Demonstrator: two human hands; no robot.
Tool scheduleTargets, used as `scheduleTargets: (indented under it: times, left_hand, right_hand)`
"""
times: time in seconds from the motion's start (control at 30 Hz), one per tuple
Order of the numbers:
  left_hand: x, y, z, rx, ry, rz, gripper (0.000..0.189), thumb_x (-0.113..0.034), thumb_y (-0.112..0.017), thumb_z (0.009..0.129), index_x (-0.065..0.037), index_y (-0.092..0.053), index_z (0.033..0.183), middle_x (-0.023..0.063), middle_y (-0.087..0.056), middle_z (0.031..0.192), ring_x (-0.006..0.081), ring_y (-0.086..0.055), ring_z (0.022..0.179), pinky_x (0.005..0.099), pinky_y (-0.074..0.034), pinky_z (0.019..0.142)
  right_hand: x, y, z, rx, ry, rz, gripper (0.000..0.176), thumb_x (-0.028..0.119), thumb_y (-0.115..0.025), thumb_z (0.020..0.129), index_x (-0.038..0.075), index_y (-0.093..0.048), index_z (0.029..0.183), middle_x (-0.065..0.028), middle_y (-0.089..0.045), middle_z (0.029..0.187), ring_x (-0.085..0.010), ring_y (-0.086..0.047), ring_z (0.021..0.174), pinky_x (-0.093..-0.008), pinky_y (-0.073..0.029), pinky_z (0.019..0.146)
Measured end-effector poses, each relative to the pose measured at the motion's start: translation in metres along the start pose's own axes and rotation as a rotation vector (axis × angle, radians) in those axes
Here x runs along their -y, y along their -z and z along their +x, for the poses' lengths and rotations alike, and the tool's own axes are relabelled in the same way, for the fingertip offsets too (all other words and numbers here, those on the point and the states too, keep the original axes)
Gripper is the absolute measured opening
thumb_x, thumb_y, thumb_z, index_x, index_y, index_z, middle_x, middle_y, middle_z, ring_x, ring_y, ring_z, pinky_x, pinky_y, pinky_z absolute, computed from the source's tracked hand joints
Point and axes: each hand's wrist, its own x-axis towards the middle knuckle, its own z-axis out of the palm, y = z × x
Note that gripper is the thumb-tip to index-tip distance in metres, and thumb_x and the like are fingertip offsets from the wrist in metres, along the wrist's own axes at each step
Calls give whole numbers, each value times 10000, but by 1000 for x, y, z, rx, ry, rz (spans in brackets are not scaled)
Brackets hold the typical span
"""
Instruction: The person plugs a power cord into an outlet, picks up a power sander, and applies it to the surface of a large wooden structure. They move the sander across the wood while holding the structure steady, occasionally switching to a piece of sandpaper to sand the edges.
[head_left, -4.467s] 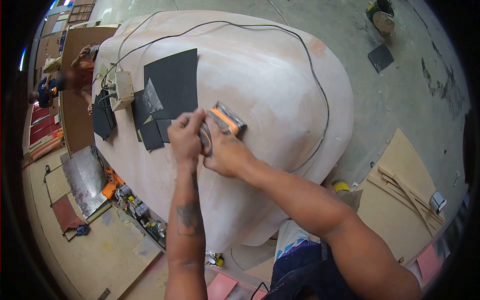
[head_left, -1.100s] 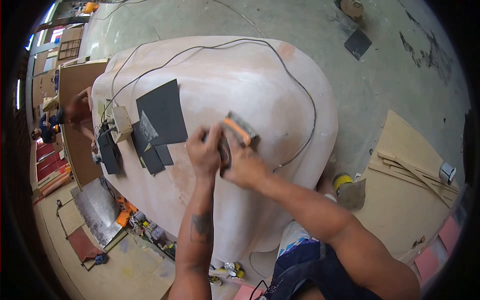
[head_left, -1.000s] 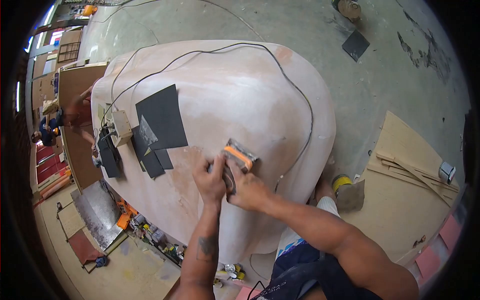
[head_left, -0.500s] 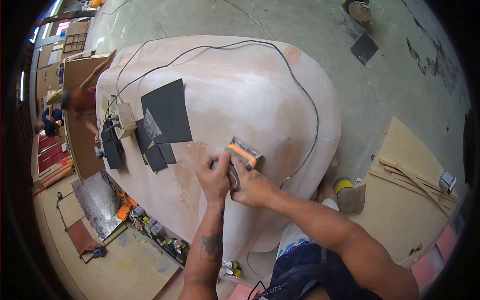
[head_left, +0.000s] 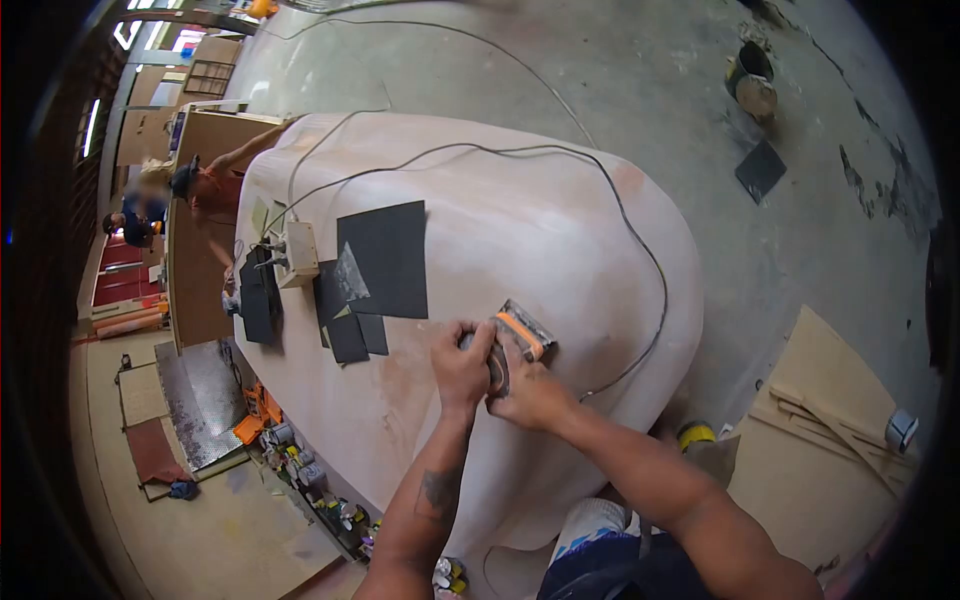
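An orange-and-black power sander [head_left: 522,332] rests on the large, curved, pale pinkish-white shell [head_left: 600,260]. My left hand [head_left: 462,370] is closed around the rear left of the sander's body. From the other side my right hand [head_left: 538,396] grips it, its thumb lying close to the left one. The sander's flat pad faces the shell, and its underside is hidden. To the left of my hands lie a big sheet of dark sandpaper [head_left: 390,265] and several smaller pieces. A dark power cord [head_left: 660,270] loops over the shell and ends near my right wrist.
A power strip box [head_left: 299,252] with plugs sits at the shell's left end. A person [head_left: 212,195] reaches over that end, another stands farther back. Paint cans and tools [head_left: 310,475] line the lower left. Wooden strips [head_left: 825,430] lie on a board at right.
The camera view has shifted, so the shell and everything on it appear lower and farther right. Both hands still hold the sander, which has moved slightly up the shell relative to the sandpaper.
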Motion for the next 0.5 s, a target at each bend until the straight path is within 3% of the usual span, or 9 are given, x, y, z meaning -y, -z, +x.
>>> scheduleTargets:
  times: [0.07,0.17,0.33,0.4,0.5]
  left_hand:
    - [-10,0,21,14,4,-34,267,-193,-755,930,58,-707,851,91,-704,743,130,-631,709,325,-505,651]
    - [8,5,0,-13,-89,74,274,-208,-764,914,51,-709,845,121,-705,736,150,-640,687,342,-511,649]
    - [22,6,-53,-38,-4,130,290,-247,-769,895,38,-725,858,167,-714,727,203,-694,697,370,-537,675]
    - [11,0,-23,-29,-81,99,277,-216,-762,897,48,-712,830,117,-693,698,131,-625,657,336,-505,619]
    - [-5,-5,29,-12,-127,55,263,-214,-756,878,43,-722,834,134,-711,714,150,-646,664,344,-516,630]
  right_hand:
    - [13,10,16,-48,16,-13,1048,238,-747,807,87,-134,1644,-356,-691,1177,-521,-679,1101,-563,-560,974]
    - [-14,-13,7,-64,79,-55,1054,246,-751,805,87,-134,1645,-357,-688,1183,-525,-674,1106,-570,-557,974]
    - [-24,-28,-37,79,-88,-55,1128,290,-795,781,61,-97,1638,-354,-674,1222,-523,-653,1143,-548,-551,995]
    - [-16,-22,-18,-52,-28,-43,1074,250,-762,790,104,-129,1645,-362,-676,1207,-538,-657,1126,-576,-535,1003]
    - [-8,-9,24,-213,102,33,1089,242,-772,781,92,-125,1643,-363,-670,1220,-529,-657,1139,-552,-547,994]
